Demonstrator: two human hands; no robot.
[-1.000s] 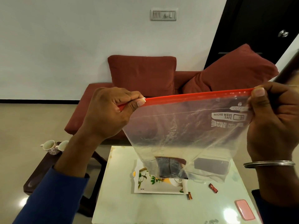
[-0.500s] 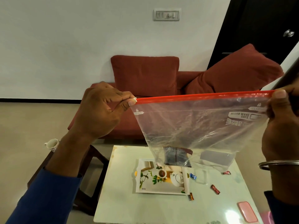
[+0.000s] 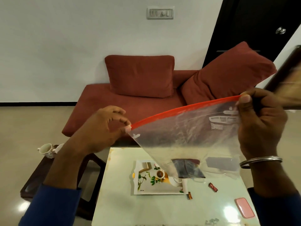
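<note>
Left hand: fingers pinched the zip bag at its lower corner.
Right hand: fingers gripped its higher corner.

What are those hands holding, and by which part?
A clear zip bag: the left hand pinches the left end of its orange zip strip, the right hand grips the top right corner.

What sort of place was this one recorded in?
Likely a home living room: a red sofa with cushions against the wall, a low table with a tray before it, teacups on a stool. The left hand and right hand hold a bag above the table.
</note>
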